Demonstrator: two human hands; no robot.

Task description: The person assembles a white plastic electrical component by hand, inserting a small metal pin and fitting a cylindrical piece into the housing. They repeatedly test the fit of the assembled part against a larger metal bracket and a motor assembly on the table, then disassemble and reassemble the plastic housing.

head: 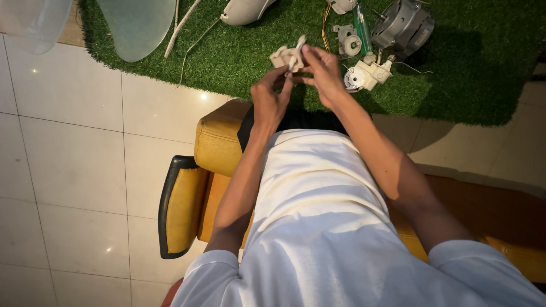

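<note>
Both my hands are raised in front of me over the edge of a green artificial grass mat (239,57). Between them is a small beige plastic part (286,57) with a thin white piece sticking up from it. My left hand (271,98) pinches the part from below with its fingertips. My right hand (323,71) grips it from the right, thumb and forefinger on the white piece. I sit on a yellow padded seat (219,142) and wear a white shirt.
On the mat lie a grey electric motor (402,25), a white plastic gear housing (367,75), another small white part (348,40), a green-handled screwdriver (362,25), translucent fan blades (136,25) and a white shell (244,10). White floor tiles (68,159) spread to the left.
</note>
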